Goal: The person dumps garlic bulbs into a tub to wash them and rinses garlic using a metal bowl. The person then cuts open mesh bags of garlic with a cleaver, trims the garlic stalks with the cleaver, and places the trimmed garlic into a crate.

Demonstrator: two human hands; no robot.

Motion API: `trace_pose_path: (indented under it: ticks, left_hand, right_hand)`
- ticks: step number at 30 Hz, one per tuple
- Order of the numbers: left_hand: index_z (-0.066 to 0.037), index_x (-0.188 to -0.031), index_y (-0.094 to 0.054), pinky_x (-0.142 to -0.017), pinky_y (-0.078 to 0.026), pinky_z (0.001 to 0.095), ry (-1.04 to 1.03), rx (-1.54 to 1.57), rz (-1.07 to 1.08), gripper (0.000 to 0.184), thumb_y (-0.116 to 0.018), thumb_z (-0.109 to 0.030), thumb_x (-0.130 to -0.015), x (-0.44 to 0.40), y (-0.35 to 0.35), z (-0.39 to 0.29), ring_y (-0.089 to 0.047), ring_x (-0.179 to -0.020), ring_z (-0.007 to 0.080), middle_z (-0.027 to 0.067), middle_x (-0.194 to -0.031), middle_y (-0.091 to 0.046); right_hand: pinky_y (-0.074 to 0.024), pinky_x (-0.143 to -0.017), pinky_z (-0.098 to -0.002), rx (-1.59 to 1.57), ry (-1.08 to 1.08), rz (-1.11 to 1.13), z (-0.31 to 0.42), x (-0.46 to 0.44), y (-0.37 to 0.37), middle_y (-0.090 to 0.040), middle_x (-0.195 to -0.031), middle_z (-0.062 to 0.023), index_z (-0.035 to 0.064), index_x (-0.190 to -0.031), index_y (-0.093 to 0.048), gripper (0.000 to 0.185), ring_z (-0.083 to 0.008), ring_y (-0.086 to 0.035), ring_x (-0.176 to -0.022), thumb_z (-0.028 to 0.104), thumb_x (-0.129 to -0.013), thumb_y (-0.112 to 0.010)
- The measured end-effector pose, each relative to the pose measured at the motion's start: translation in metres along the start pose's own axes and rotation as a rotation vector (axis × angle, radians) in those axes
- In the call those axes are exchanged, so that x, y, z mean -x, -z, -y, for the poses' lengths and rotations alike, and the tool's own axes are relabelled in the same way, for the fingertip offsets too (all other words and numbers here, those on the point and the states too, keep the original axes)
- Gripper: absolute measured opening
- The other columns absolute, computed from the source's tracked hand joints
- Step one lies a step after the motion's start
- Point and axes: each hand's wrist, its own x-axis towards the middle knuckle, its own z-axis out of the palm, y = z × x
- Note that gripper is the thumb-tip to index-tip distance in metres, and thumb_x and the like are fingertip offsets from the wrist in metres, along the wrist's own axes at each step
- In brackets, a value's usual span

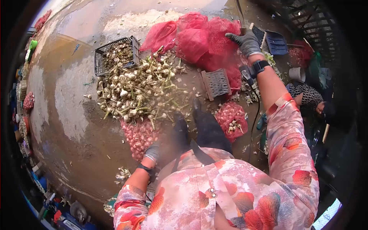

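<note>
Broadly, we have a wet, dirty floor [61, 115] beneath everything. On it spreads our heap of garlic bulbs [132, 92], stems attached, in front of our legs. Red mesh sacks [191, 40] lie crumpled beyond it, towards the right. A black crate [100, 63] with debris in it stands against the heap's far left side. Nearer us, a pink net bag [138, 140] full of bulbs adjoins the heap; a smaller net bag [228, 115] lies right of our legs, below a low woven stool [218, 84]. Our gloved right hand [249, 44] reaches out by a thin pole [239, 13], thumb spread; whether its fingers grip anything, we cannot tell. Our gloved left hand [153, 151] is at the pink net bag's near edge, its fingers blurred, their opening and hold unclear.
</note>
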Motion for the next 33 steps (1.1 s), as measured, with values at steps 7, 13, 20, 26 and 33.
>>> trace_pose_path:
  ticks: [7,13,20,26,33]
  left_hand:
    - [-0.002,-0.118,-0.057,-0.093,-0.044,0.0402,0.244,0.148,0.092,0.059,-0.068,-0.041,-0.075,0.012,-0.097,-0.006,-0.056,-0.111,0.034,0.0212,-0.117,-0.059]
    - [-0.009,-0.096,-0.06,-0.078,-0.048,0.0432,0.234,0.081,-0.145,0.023,-0.06,-0.026,-0.081,0.012,-0.146,-0.068,-0.061,-0.087,0.0363,0.0169,-0.092,-0.063]
    - [-0.005,-0.092,-0.057,-0.075,-0.047,0.036,-0.409,0.417,-0.401,0.013,-0.057,-0.018,-0.087,0.042,-0.25,-0.063,-0.059,-0.083,0.0237,0.0107,-0.083,-0.06]
    - [-0.006,-0.105,-0.065,-0.072,-0.048,0.0294,-0.303,1.374,-0.166,0.021,-0.057,-0.018,-0.089,-0.006,-0.325,-0.131,-0.055,-0.081,0.0122,0.002,-0.095,-0.063]
    - [-0.003,-0.119,-0.059,-0.085,-0.046,0.0327,-0.446,1.916,-0.079,0.038,-0.062,-0.027,-0.089,-0.047,-0.355,-0.186,-0.057,-0.095,0.017,0.0105,-0.106,-0.065]
  right_hand:
    - [-0.0491,-0.068,-0.035,-0.352,0.07,0.294,0.007,-0.036,-0.038,-0.066,-0.08,-0.0129,-0.0002,-0.092,-0.063,0.047,-0.0217,-0.061,-0.071,0.042,-0.076,-0.075]
    - [-0.0451,-0.082,-0.0433,0.19,0.698,1.442,-0.015,0.148,-0.109,-0.062,-0.095,-0.017,0.008,-0.1,-0.059,0.034,-0.0362,-0.058,-0.093,0.035,-0.081,-0.067]
    - [-0.0456,-0.084,-0.0434,0.379,1.195,1.455,-0.034,0.177,-0.105,-0.063,-0.092,-0.0169,0.0095,-0.094,-0.064,0.025,-0.0341,-0.059,-0.093,0.023,-0.073,-0.065]
    - [-0.0496,-0.067,-0.0404,0.146,0.866,1.509,-0.062,0.17,-0.147,-0.062,-0.082,-0.0192,0.0078,-0.09,-0.063,0.023,-0.0348,-0.062,-0.078,0.028,-0.08,-0.067]
    - [-0.0495,-0.067,-0.0376,0.958,1.241,1.76,0.001,0.105,-0.101,-0.063,-0.074,-0.0082,0.0033,-0.091,-0.063,0.021,-0.0204,-0.062,-0.071,0.024,-0.089,-0.061]
